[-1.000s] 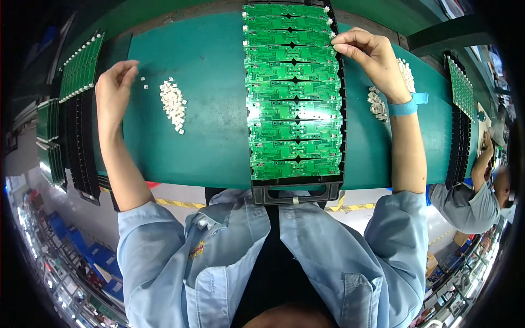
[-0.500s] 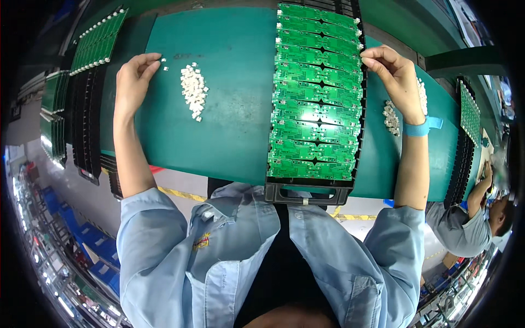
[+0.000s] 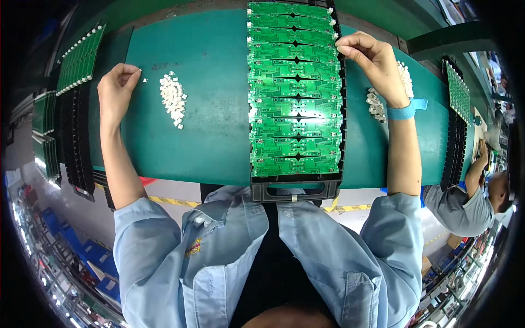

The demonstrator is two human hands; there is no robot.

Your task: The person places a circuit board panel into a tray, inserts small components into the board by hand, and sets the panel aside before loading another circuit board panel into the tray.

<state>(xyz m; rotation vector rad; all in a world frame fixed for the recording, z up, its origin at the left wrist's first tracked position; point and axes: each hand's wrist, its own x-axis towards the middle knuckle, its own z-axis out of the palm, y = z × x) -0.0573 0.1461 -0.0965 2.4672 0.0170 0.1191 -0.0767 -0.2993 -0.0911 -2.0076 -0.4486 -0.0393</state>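
Note:
A long panel of green circuit boards (image 3: 295,109) lies in a black tray (image 3: 295,190) before me. White connectors stand on its far left edge and far right edge. My right hand (image 3: 377,65), with a blue wrist strap (image 3: 404,111), pinches at the board's right edge, beside the farthest connectors; whatever lies between its fingertips is hidden. Out to the left, my left hand (image 3: 116,90) has thumb and forefinger closed on a small white connector (image 3: 140,70). Another loose connector (image 3: 145,80) rests on the mat close by. A pile of white connectors (image 3: 173,101) lies between that hand and the tray.
Further white connectors lie in piles on the green mat (image 3: 208,147) beyond the tray's right side (image 3: 376,105). Racks with upright boards stand at left (image 3: 79,60) and right (image 3: 458,90). A person in grey (image 3: 462,205) works at the far right.
The view has shifted, so the boards sit further left in it. My left fingertips have closed on one of the two loose connectors. My right hand stays at the same board edge.

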